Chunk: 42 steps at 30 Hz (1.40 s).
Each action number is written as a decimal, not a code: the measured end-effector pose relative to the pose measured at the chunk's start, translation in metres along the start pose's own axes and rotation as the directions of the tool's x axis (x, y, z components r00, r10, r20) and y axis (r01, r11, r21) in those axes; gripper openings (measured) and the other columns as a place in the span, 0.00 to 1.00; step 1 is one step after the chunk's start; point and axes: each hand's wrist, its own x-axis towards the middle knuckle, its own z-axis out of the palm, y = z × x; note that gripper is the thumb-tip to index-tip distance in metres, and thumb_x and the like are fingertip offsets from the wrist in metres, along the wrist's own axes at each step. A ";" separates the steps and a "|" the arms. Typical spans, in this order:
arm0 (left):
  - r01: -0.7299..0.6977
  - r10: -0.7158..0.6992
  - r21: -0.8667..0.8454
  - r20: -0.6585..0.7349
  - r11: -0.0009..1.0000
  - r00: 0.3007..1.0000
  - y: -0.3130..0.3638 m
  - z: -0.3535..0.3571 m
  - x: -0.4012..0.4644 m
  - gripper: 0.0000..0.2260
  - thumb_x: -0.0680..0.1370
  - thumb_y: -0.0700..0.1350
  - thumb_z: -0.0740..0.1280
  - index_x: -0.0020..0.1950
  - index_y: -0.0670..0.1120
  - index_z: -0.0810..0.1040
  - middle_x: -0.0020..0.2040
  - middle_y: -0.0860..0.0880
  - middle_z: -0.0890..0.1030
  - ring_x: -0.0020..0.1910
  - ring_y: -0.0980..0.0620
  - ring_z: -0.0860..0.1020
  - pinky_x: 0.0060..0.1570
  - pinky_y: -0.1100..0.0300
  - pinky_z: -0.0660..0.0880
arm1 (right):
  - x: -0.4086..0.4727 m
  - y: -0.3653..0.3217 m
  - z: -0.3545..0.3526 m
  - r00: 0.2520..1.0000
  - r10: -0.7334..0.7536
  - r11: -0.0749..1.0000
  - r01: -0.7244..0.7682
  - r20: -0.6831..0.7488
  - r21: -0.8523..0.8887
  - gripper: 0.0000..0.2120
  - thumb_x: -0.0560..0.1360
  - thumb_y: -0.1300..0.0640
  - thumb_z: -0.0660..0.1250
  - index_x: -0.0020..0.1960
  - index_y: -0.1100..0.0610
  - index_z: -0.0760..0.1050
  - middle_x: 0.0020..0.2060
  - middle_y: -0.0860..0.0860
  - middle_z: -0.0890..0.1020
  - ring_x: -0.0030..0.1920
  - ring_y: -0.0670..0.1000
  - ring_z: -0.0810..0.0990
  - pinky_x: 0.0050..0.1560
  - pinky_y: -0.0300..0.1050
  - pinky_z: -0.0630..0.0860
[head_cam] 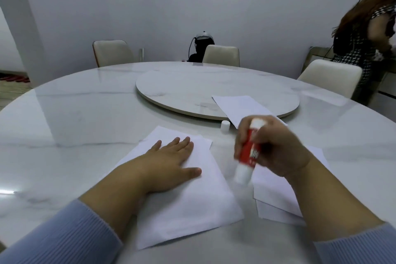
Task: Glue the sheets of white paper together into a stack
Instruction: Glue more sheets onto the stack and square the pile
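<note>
A stack of white paper [192, 206] lies on the marble table in front of me. My left hand [171, 161] rests flat on its upper part, fingers straight. My right hand [272, 148] grips a red and white glue stick [248, 152], uncapped and tilted, held just above the table right of the stack. The stick's white cap [225, 126] stands on the table beyond it. More white sheets [276, 197] lie under my right wrist, and a single sheet [240, 107] rests partly on the turntable.
A round marble turntable [192, 90] fills the middle of the round table [75, 113]. Cream chairs [220, 54] stand around the far side. A person [368, 34] stands at the far right. A dark object with a helmet [201, 47] sits behind one chair.
</note>
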 end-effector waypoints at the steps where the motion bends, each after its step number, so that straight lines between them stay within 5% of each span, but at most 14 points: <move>1: -0.028 0.025 0.048 0.055 0.998 0.998 0.001 -0.007 -0.001 0.31 0.78 0.60 0.53 0.76 0.55 0.41 0.77 0.57 0.38 0.75 0.57 0.36 0.73 0.51 0.36 | 0.000 -0.001 -0.006 0.992 -0.054 0.987 0.070 -0.112 0.144 0.07 0.58 0.64 0.58 0.28 0.60 0.75 0.23 0.59 0.79 0.22 0.53 0.78 0.25 0.36 0.66; 3: -0.099 0.070 0.142 0.194 0.985 0.978 0.002 -0.023 -0.005 0.30 0.79 0.54 0.56 0.75 0.58 0.42 0.76 0.58 0.36 0.74 0.54 0.34 0.73 0.50 0.35 | 0.001 0.001 -0.016 0.953 -0.090 0.940 0.178 -0.290 0.292 0.10 0.61 0.63 0.55 0.28 0.60 0.75 0.23 0.59 0.78 0.21 0.51 0.77 0.24 0.35 0.70; 5: -0.108 0.075 0.127 0.240 0.986 0.968 0.005 -0.034 -0.011 0.28 0.80 0.50 0.56 0.76 0.58 0.44 0.76 0.58 0.37 0.75 0.55 0.36 0.72 0.53 0.39 | 0.003 0.005 -0.022 0.921 -0.093 0.951 0.194 -0.377 0.239 0.11 0.62 0.62 0.56 0.28 0.58 0.76 0.24 0.57 0.79 0.26 0.53 0.79 0.27 0.36 0.69; 8: 0.075 -0.080 0.176 0.022 0.982 0.997 0.015 -0.024 -0.013 0.25 0.81 0.54 0.49 0.76 0.46 0.51 0.78 0.45 0.47 0.77 0.47 0.46 0.73 0.49 0.47 | 0.008 0.011 -0.022 0.902 -0.127 0.974 0.193 -0.413 0.121 0.10 0.64 0.61 0.58 0.29 0.56 0.77 0.27 0.58 0.82 0.27 0.56 0.75 0.23 0.36 0.64; 10: 0.142 -0.147 0.266 -0.001 0.954 0.989 0.022 -0.013 -0.014 0.27 0.81 0.56 0.47 0.76 0.44 0.51 0.77 0.41 0.50 0.76 0.42 0.49 0.73 0.46 0.50 | 0.010 0.012 -0.020 0.899 -0.156 0.979 0.196 -0.410 0.057 0.10 0.65 0.62 0.59 0.30 0.57 0.77 0.28 0.60 0.82 0.23 0.54 0.74 0.21 0.36 0.64; 14: -0.015 0.005 0.052 0.189 0.999 0.982 0.014 -0.019 -0.021 0.29 0.80 0.52 0.54 0.76 0.55 0.41 0.77 0.58 0.38 0.75 0.53 0.38 0.73 0.49 0.39 | 0.011 0.016 -0.014 0.886 -0.195 0.980 0.188 -0.421 -0.060 0.08 0.66 0.62 0.61 0.33 0.54 0.78 0.30 0.57 0.84 0.23 0.51 0.71 0.23 0.39 0.68; 17: 0.004 -0.004 -0.064 -0.005 0.998 1.000 0.018 -0.012 -0.017 0.28 0.80 0.53 0.54 0.76 0.54 0.43 0.77 0.58 0.42 0.75 0.57 0.40 0.72 0.51 0.38 | 0.010 0.017 -0.012 0.858 -0.233 0.972 0.226 -0.458 -0.071 0.06 0.68 0.62 0.62 0.36 0.54 0.77 0.33 0.57 0.83 0.25 0.53 0.72 0.24 0.42 0.70; 19: 0.013 -0.021 -0.064 -0.116 0.998 0.993 0.027 0.002 -0.014 0.28 0.80 0.57 0.51 0.77 0.52 0.44 0.78 0.55 0.43 0.76 0.56 0.41 0.74 0.51 0.38 | 0.010 0.019 -0.010 0.871 -0.254 0.964 0.191 -0.421 -0.187 0.04 0.69 0.62 0.63 0.40 0.57 0.76 0.35 0.57 0.83 0.28 0.52 0.75 0.28 0.43 0.73; 23: 0.007 -0.011 -0.034 -0.123 0.999 0.992 0.025 0.018 -0.009 0.29 0.79 0.59 0.49 0.76 0.53 0.43 0.77 0.56 0.41 0.75 0.58 0.41 0.74 0.55 0.39 | 0.011 0.030 -0.001 0.934 -0.198 0.897 0.050 -0.298 -0.438 0.03 0.73 0.62 0.66 0.45 0.55 0.77 0.41 0.55 0.85 0.32 0.49 0.79 0.37 0.44 0.78; 26: 0.002 -0.008 -0.044 -0.149 0.999 0.989 0.024 0.020 -0.009 0.29 0.79 0.59 0.49 0.76 0.53 0.43 0.78 0.56 0.41 0.75 0.58 0.40 0.74 0.55 0.39 | 0.016 0.036 0.006 0.961 -0.129 0.860 -0.014 -0.245 -0.509 0.04 0.74 0.60 0.66 0.47 0.52 0.77 0.41 0.46 0.86 0.35 0.44 0.81 0.42 0.40 0.79; 29: 0.012 -0.018 -0.036 -0.160 0.999 0.987 0.026 0.021 -0.009 0.29 0.79 0.59 0.49 0.77 0.52 0.43 0.78 0.56 0.42 0.75 0.58 0.41 0.74 0.54 0.40 | 0.018 0.037 0.009 0.972 -0.085 0.826 -0.055 -0.221 -0.561 0.04 0.75 0.59 0.66 0.49 0.53 0.76 0.42 0.47 0.86 0.39 0.43 0.82 0.48 0.45 0.79; 35: 0.016 -0.021 -0.032 -0.171 0.999 0.985 0.026 0.019 -0.010 0.29 0.79 0.59 0.49 0.76 0.53 0.43 0.78 0.57 0.42 0.75 0.59 0.41 0.74 0.54 0.40 | 0.008 0.018 0.011 0.978 -0.057 0.865 -0.051 -0.198 -0.499 0.04 0.65 0.59 0.64 0.38 0.57 0.77 0.36 0.57 0.85 0.29 0.44 0.76 0.32 0.39 0.71; 38: 0.025 -0.029 -0.023 -0.195 0.999 0.980 0.026 0.020 -0.011 0.29 0.78 0.60 0.49 0.76 0.53 0.44 0.78 0.57 0.43 0.76 0.58 0.43 0.74 0.55 0.41 | 0.005 0.011 0.013 0.995 0.052 0.929 -0.081 -0.090 -0.362 0.04 0.63 0.62 0.61 0.34 0.61 0.75 0.32 0.61 0.82 0.29 0.46 0.80 0.26 0.31 0.70; 42: 0.037 -0.043 -0.033 -0.243 0.999 0.969 0.027 0.023 -0.012 0.30 0.78 0.61 0.50 0.77 0.53 0.44 0.78 0.56 0.43 0.76 0.58 0.43 0.73 0.58 0.40 | 0.003 0.011 0.014 0.987 0.155 0.947 -0.134 0.050 -0.293 0.04 0.62 0.63 0.60 0.33 0.60 0.74 0.29 0.59 0.80 0.30 0.53 0.82 0.23 0.34 0.67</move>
